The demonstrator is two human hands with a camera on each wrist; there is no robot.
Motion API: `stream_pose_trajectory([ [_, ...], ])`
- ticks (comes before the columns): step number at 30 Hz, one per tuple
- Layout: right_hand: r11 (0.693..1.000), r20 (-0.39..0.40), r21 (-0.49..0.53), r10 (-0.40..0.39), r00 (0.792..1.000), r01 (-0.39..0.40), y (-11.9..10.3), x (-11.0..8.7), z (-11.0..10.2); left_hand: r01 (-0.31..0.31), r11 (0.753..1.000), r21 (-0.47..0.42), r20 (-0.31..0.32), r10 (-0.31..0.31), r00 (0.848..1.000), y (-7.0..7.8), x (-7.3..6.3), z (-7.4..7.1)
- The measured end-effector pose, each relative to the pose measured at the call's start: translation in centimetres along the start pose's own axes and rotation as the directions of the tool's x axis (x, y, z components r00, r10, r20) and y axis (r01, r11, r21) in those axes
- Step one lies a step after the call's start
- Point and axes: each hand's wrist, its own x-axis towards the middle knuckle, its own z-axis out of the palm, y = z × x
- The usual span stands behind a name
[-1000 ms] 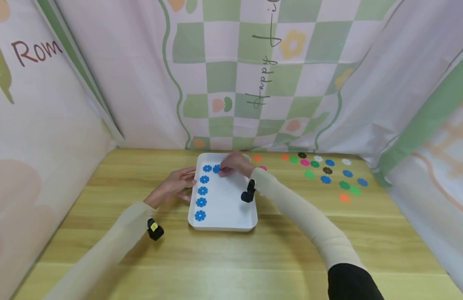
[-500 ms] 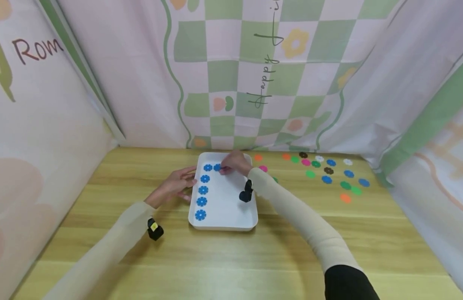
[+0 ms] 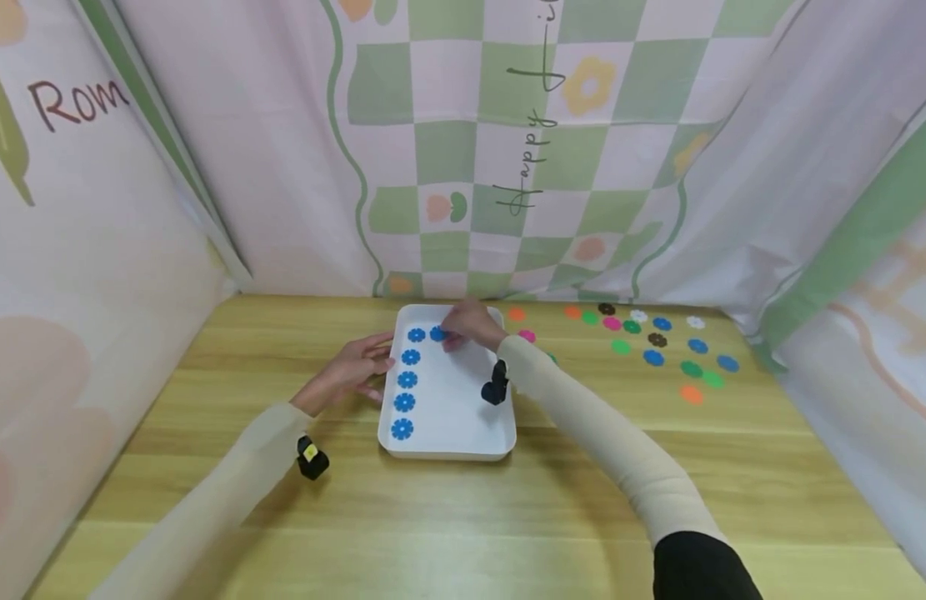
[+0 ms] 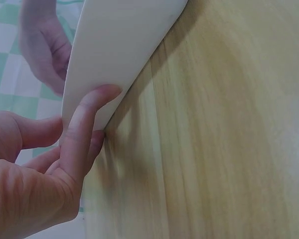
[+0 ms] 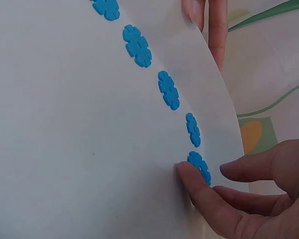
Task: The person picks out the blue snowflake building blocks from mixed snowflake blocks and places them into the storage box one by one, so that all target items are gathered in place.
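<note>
A white rectangular tray [image 3: 447,454] lies lengthwise on the table. Blue snowflake building discs [image 3: 404,402] run down its left side and turn the corner at the far end. My right hand [image 3: 470,323] is over the far end, at the second disc [image 5: 199,168] of the far row. In the right wrist view the index fingertip lies against that disc, while the thumb stands apart on its other side. My left hand [image 3: 350,367] holds the tray's left wall, with the thumb at the rim and a finger [image 4: 79,122] along the outer side.
Loose snowflake discs in orange, green, pink, brown, white and blue lie scattered at the back right, such as a blue disc [image 3: 653,358]. A patterned curtain [image 3: 447,150] hangs behind the wooden table [image 3: 463,525]. Each wrist wears a small black camera [image 3: 496,385].
The second disc of the far row has shifted slightly right, away from the corner disc, with my right fingers at it. My left hand has stayed on the tray's wall.
</note>
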Motion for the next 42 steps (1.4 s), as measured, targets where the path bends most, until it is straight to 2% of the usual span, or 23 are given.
stream_pose_trajectory([
  [4,0.995,0.036,-0.095,-0.006,0.999,0.010,-0.1,-0.2,-0.7,0.001,1.000,0.005,-0.007,-0.001,1.000,0.0,0.0,0.1],
  [8,0.983,0.148,-0.177,-0.028,0.989,0.054,-0.4,-0.1,-1.8,-0.013,0.999,0.035,-0.009,0.014,1.000,0.1,0.0,0.2],
  [12,0.977,0.256,-0.179,-0.067,0.964,0.115,-0.8,-0.1,-3.0,-0.025,0.997,0.072,-0.023,0.027,0.999,0.2,0.0,0.1],
  [15,0.972,0.274,-0.158,-0.123,0.954,0.171,-0.5,-0.3,-3.9,-0.023,0.997,0.078,-0.031,0.025,0.999,0.4,-0.1,0.1],
  [21,0.957,0.201,-0.090,-0.253,0.947,0.275,1.0,-0.9,-6.1,-0.013,0.997,0.077,-0.038,0.016,0.999,0.3,-0.3,0.3],
  [31,0.925,0.018,0.066,-0.377,0.926,0.375,4.6,-1.6,-10.4,-0.009,0.998,0.069,-0.041,0.012,0.999,0.2,-0.3,0.4],
  [35,0.925,-0.040,0.059,-0.374,0.927,0.376,6.1,-1.9,-12.3,-0.007,0.997,0.082,-0.044,0.011,0.999,0.3,-0.3,0.5],
  [42,0.955,-0.049,0.037,-0.292,0.955,0.294,8.7,-2.9,-15.7,-0.005,0.996,0.087,-0.045,0.009,0.999,0.4,-0.2,0.6],
])
